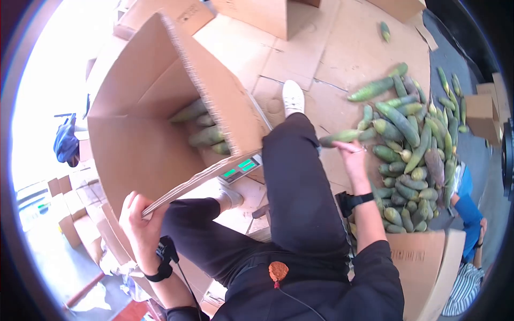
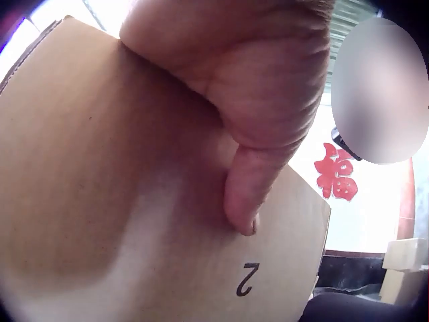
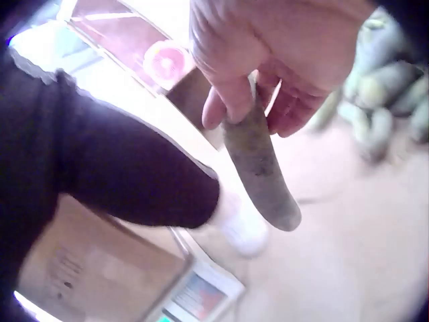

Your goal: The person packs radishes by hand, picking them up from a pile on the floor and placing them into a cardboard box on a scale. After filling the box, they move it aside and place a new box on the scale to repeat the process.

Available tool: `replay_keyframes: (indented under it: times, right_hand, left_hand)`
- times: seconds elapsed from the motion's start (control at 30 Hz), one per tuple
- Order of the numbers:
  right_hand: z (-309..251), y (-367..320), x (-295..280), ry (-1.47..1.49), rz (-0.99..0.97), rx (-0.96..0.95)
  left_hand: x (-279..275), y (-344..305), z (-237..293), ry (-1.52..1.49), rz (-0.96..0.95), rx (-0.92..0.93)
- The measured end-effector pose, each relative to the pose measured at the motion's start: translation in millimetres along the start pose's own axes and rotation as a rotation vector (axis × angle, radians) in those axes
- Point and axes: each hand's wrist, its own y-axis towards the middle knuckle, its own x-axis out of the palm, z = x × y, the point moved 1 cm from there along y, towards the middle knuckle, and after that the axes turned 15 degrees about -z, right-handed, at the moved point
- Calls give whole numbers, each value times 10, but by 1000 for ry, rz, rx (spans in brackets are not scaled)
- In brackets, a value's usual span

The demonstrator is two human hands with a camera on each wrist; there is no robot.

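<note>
Floor, head view: Flat brown cardboard sheets (image 1: 342,53) lie under the feet.
Hands, head view: They are well apart. The left hand (image 1: 140,219) grips the top edge of a big, open, brown cardboard box (image 1: 126,150). The right hand (image 1: 353,160) holds one long, dark green vegetable (image 1: 336,138) between the black-trousered knee (image 1: 292,142) and a heap of green vegetables (image 1: 399,120).
Box wall, left wrist view: The left thumb (image 2: 248,191) rests near a black printed "2" (image 2: 247,280); the other fingertips are hidden.
Green vegetable, right wrist view: It hangs down, pinched at one end.
Slip: It could drop if that pinch is loose.
Tip: The box could lean over if the left hand pulls too hard.
</note>
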Motion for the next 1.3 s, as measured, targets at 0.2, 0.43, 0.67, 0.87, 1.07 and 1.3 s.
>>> replay_keyframes:
  times: [0.2, 0.43, 0.67, 0.87, 1.07, 1.3]
  right_hand:
    - [-2049, 220, -179, 78, 180, -333]
    - [-3313, 115, 371, 402, -32, -825]
    - [-3748, 97, 1107, 19, -424, -894]
    - [-3599, 47, 1365, -128, -444, -840]
    - [-3322, 29, 678, -59, -227, -766]
    - [-1994, -30, -298, -66, 75, -234]
  left_hand:
    - [-83, -13, -12, 37, -5, 1]
    - [-79, -55, -108, 108, -6, 46]
    - [-118, -144, -178, -76, 54, 145]
    - [-153, -283, -378, -164, 324, 185]
    - [-103, -332, -600, -120, 408, 92]
    - [18, -308, -756, -395, 426, 10]
